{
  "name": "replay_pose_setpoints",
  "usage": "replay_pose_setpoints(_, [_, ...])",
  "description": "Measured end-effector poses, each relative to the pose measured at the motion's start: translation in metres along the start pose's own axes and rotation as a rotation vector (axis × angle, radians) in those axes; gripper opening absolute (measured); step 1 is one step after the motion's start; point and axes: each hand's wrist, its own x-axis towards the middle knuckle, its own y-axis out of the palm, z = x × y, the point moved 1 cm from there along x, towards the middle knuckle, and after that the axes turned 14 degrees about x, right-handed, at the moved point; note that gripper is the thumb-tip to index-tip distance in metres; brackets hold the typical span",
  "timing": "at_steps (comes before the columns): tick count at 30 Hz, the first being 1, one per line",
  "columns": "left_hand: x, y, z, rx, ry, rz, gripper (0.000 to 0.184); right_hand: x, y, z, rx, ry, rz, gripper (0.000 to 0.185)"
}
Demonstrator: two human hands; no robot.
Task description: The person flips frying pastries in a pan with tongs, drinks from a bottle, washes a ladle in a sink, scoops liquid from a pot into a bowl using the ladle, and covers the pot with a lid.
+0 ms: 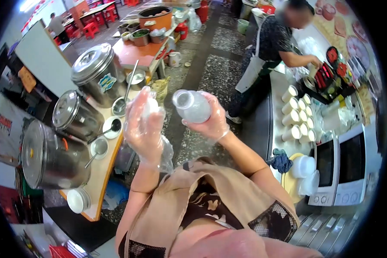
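Both my hands wear clear plastic gloves. My right hand [213, 118] is wrapped round a translucent, whitish bottle [195, 107], its round mouth tilted up and to the left. To its left, my left hand [146, 120] is raised with the fingers curled round a small white thing [152, 105], partly hidden by the fingers and the loose glove; I cannot make out what it is. The two hands are apart, in front of my chest and above the speckled floor [198, 142].
Large steel pots [51, 155] with lids and ladles on dishes line the wooden counter [109, 161] at left, with stacked white bowls [78, 200]. At right, a steel counter holds paper cups [292, 117] and a blue cloth [281, 161]. Another person [266, 47] works beyond.
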Motion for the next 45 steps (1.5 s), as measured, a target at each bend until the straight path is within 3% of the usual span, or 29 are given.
replay_pose_setpoints(2, [-0.008, 0.003, 0.018, -0.088, 0.052, 0.113, 0.041, 0.015, -0.025, 0.015, 0.076, -0.178, -0.007, 0.081])
replay_pose_setpoints(3, [-0.011, 0.006, 0.025, -0.035, -0.005, 0.167, 0.039, 0.023, -0.034, 0.02, 0.131, -0.25, 0.0, 0.082])
replay_pose_setpoints(4, [-0.016, 0.01, 0.031, 0.019, -0.061, 0.222, 0.036, 0.033, -0.045, 0.032, 0.17, -0.366, -0.005, 0.069])
replay_pose_setpoints(6, [-0.03, 0.011, 0.05, 0.104, -0.219, 0.339, 0.033, 0.049, -0.066, 0.043, 0.254, -0.426, 0.002, 0.071])
replay_pose_setpoints(9, [-0.062, 0.013, 0.09, 0.091, -0.505, 0.461, 0.03, 0.074, -0.098, 0.06, 0.037, -0.659, 0.08, 0.066])
replay_pose_setpoints(10, [-0.067, 0.012, 0.095, 0.157, -0.452, 0.481, 0.03, 0.079, -0.104, 0.066, 0.001, -0.696, 0.083, 0.065])
replay_pose_setpoints(11, [-0.072, 0.012, 0.1, 0.223, -0.399, 0.497, 0.03, 0.082, -0.109, 0.073, -0.022, -0.701, 0.081, 0.065])
replay_pose_setpoints(17, [-0.079, 0.01, 0.111, -0.007, -0.706, 0.551, 0.031, 0.097, -0.122, 0.091, -0.178, -0.754, 0.118, 0.06])
replay_pose_setpoints(20, [-0.083, 0.01, 0.117, -0.067, -0.75, 0.544, 0.031, 0.105, -0.126, 0.099, -0.209, -0.765, 0.091, 0.056])
replay_pose_setpoints(26, [-0.079, 0.013, 0.113, 0.023, -0.743, 0.581, 0.031, 0.124, -0.137, 0.105, -0.264, -0.837, 0.088, 0.052])
replay_pose_setpoints(30, [-0.087, 0.017, 0.126, -0.05, -0.847, 0.525, 0.031, 0.136, -0.144, 0.11, -0.318, -0.863, 0.085, 0.05])
replay_pose_setpoints(32, [-0.087, 0.017, 0.127, 0.09, -0.805, 0.542, 0.035, 0.14, -0.143, 0.109, -0.318, -0.877, 0.076, 0.048])
replay_pose_setpoints(45, [-0.098, 0.016, 0.143, -0.038, -0.901, 0.512, 0.037, 0.159, -0.145, 0.115, -0.304, -0.952, 0.02, 0.046])
